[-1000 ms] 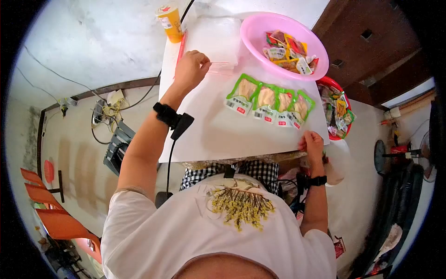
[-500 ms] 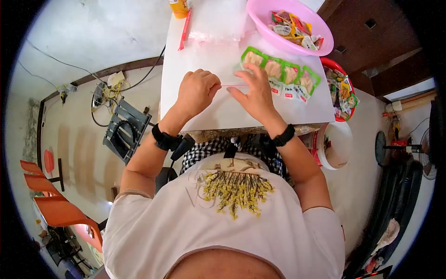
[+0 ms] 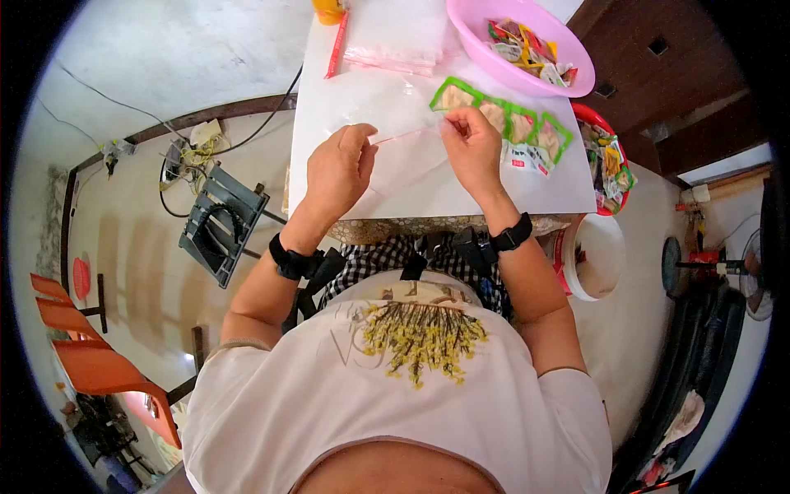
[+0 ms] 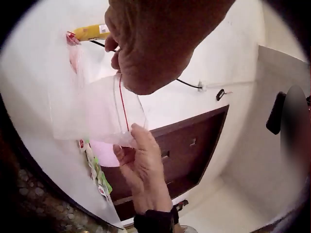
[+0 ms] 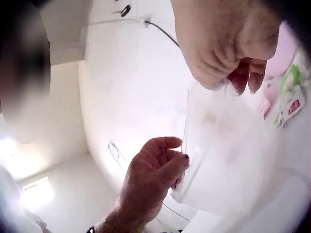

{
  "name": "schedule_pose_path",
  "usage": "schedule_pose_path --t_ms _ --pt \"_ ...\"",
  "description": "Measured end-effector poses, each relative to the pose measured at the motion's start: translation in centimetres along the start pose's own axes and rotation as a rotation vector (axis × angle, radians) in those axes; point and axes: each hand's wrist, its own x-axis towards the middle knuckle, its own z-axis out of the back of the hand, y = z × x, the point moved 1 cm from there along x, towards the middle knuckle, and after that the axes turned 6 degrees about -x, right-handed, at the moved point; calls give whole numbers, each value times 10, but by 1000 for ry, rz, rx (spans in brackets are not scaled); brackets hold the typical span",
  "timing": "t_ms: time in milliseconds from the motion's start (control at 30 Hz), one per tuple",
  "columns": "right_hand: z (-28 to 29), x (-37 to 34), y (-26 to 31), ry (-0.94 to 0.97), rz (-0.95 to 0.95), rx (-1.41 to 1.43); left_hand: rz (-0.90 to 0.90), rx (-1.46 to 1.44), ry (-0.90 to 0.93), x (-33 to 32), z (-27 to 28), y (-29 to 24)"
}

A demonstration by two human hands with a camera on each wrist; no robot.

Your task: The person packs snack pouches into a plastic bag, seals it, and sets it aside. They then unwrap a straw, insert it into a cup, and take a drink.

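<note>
A clear zip bag [image 4: 97,109] with a red line along its top edge is stretched between both hands over the white table [image 3: 395,193]. My left hand [image 3: 339,171] pinches one end of that edge. At the other end, my right hand [image 3: 477,155] grips the bag's corner between thumb and fingers. In the right wrist view the bag [image 5: 223,150] hangs down like a thin, see-through sheet. Just beyond the right hand lies a row of green-edged food packs [image 3: 522,129], partly hidden by that hand.
A stack of clear bags [image 3: 393,53] lies at the back, beside a red strip [image 3: 336,48] and an orange drink cup [image 3: 329,10]. A pink basin [image 3: 465,41] of small packets stands back right. Beside the table are a red basin [image 3: 625,156] and a white bucket [image 3: 611,257].
The left hand has come from the stack toward the front with a bag. My right hand has risen from the table's right edge and, from spread fingers, now grips the bag's other end.
</note>
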Motion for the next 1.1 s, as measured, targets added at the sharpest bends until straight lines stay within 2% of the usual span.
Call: schedule_pose_path --t_ms 100,233,267,467,533,633,667,767,900,1100 --pt "-6 2 29 53 194 -132 -167 161 -108 5 9 -24" --pt "-16 -3 64 147 404 -236 -269 361 -22 16 18 -39" --pt "-15 -4 69 161 398 -260 -243 353 0 19 22 -39" --pt "-11 -20 44 138 303 -346 -159 -72 -388 23 44 -13" --pt "-4 -20 41 47 350 -335 -111 -225 -483 14 48 -9" --pt "3 -25 45 -16 504 -383 -115 -142 -472 -16 42 16" --pt "5 -28 46 -26 568 -410 -7 -162 -412 -29 36 26" --pt "-4 -41 37 165 603 -418 -36 173 -155 -56 29 52" --pt "-19 -60 16 398 566 -423 -19 409 -23 -70 22 59" --pt "-14 -58 33 493 506 -358 70 440 18 -73 25 65"
